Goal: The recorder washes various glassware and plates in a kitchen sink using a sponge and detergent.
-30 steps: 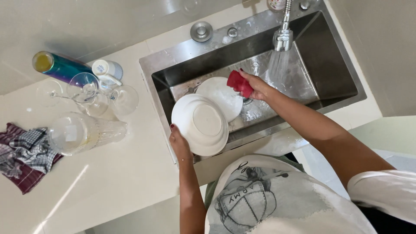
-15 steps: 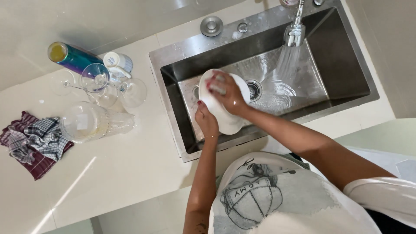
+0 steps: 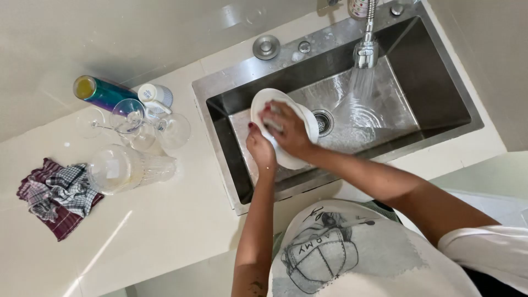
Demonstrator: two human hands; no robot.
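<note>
Left hand (image 3: 260,147) grips the near-left edge of a white plate (image 3: 264,102), fingers curled on the rim, forearm running straight up from the bottom of the frame. Right hand (image 3: 289,129) lies across the plate's face, fingers bent and pressing down; anything under the palm is hidden, can't tell. Right forearm comes in diagonally from the lower right.

Plate is tilted, held over the left half of the steel sink (image 3: 220,104), just left of the drain (image 3: 323,122). Tap (image 3: 365,52) at the sink's back edge is running; water stream (image 3: 360,88) lands right of the drain, not on the plate. Sink bottom is wet.

Left of the sink, on the pale counter (image 3: 137,231): a clear jug (image 3: 124,168) on its side, wine glasses (image 3: 135,118) lying behind it, an iridescent tumbler (image 3: 99,92) and a small white cup (image 3: 155,94) further back. Checked cloth (image 3: 58,195) crumpled at the far left of the counter, well apart from the sink. Round steel cap (image 3: 266,47) sits on the sink's back ledge. Plain pale wall behind the counter.
</note>
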